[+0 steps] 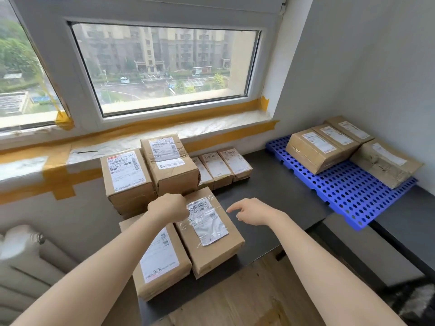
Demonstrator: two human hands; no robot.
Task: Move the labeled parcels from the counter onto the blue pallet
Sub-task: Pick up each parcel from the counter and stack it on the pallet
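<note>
The nearest parcel (209, 234), a brown cardboard box wrapped in clear tape with a white barcode label on its top face, lies on the dark tabletop (270, 191) directly between the two hands, its long axis running from the near edge of the tabletop away toward the window and slightly leftward. The left hand (170, 207) is at the box's far left corner, touching or just over it; its fingers curl downward out of sight, so I cannot tell whether they already grip the edge. The right hand (250, 211) hovers just beside the box's right side, apart from it, fingers loosely spread with the index finger pointing toward the label, holding nothing. The left hand is therefore the nearer one, and the right would need to come in against the right flank for a two-handed lift across the short axis. A second labeled box (162, 260) lies touching this one on its left, under the left forearm, and more labeled boxes (150, 170) are stacked behind, toward the windowsill. The blue pallet (348, 194) sits well apart to the right on the same surface, already carrying four brown parcels (315, 151) along its far side, with bare perforated plastic nearer the person, so the carry would likely run rightward.
</note>
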